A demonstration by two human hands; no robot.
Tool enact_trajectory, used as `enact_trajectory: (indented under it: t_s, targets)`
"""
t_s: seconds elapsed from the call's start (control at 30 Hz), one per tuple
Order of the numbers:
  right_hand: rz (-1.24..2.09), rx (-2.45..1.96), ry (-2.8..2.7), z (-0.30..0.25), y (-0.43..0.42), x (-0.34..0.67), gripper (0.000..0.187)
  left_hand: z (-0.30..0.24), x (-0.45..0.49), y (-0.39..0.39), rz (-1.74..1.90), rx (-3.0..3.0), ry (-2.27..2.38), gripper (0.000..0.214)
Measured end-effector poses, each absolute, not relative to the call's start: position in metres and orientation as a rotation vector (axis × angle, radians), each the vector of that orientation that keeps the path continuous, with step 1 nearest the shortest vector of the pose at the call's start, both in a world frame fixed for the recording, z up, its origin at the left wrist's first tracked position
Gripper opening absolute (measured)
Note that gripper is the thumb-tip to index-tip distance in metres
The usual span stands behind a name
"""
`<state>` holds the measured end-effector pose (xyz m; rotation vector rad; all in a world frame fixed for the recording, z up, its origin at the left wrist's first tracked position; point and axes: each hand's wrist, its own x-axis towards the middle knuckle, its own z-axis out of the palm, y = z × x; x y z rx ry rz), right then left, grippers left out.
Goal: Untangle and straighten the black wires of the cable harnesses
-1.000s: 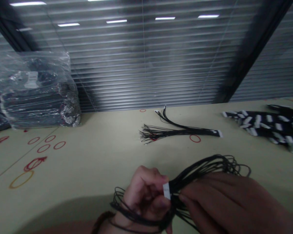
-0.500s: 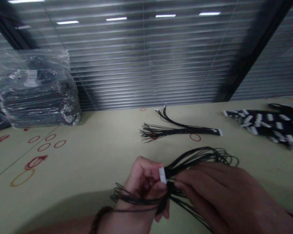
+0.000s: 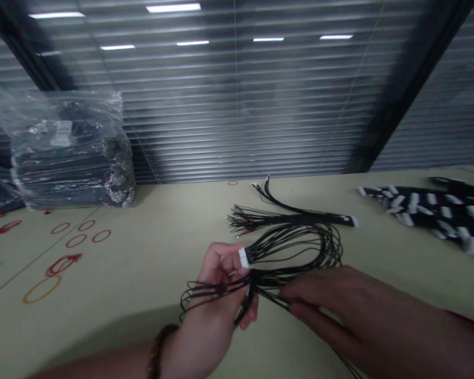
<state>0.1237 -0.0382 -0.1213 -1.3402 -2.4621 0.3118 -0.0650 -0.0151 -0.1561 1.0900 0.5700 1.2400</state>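
1. Black wire bundle (image 3: 288, 247) is held up above the desk (image 3: 161, 263). Its thin wires come out of a small white plug (image 3: 243, 258) and bend around in big loops.
2. Left hand (image 3: 217, 295) is mostly closed. Its thumb and fingers pinch the white plug, and some wire loops hang out past the hand.
3. Right hand (image 3: 339, 305) is open, with its fingers reaching toward the wires below the plug. Its fingertips (image 3: 290, 305) are right at the wires, but they do not seem to grip them.
4. A bead bracelet (image 3: 156, 352) sits on the left wrist.
5. It looks like the wires of this bundle are being sorted by hand. They cross and bunch up below the plug, so the next move seems to call for pulling them apart.
6. Just past the loops, another wire bundle (image 3: 296, 216) lies flat on the desk.
7. Farther right lies a pile of black wires with white plugs (image 3: 430, 210).
8. Red circles (image 3: 86, 226) are drawn on the desk to the left.
9. Farthest left, a clear plastic bag (image 3: 67, 158) holds dark things, and window blinds (image 3: 237, 105) stand behind the desk.
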Motion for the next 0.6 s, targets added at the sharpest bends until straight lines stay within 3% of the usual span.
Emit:
enact_trajectory:
  t_s: [0.13,0.43,0.6]
  targets:
    - [0.474,-1.282,-2.324,-0.114,-0.039,0.105,0.013,-0.160,-0.067,-0.020,1.235,1.133,0.492,0.014]
    - [0.072,-1.162,-2.409,-0.123,-0.049,0.105,0.026,-0.164,-0.062,-0.019,1.225,1.157,0.528,0.004]
    - [-0.092,-1.100,-2.448,-0.121,-0.047,0.104,0.028,-0.167,-0.064,-0.017,1.201,1.164,0.533,0.009]
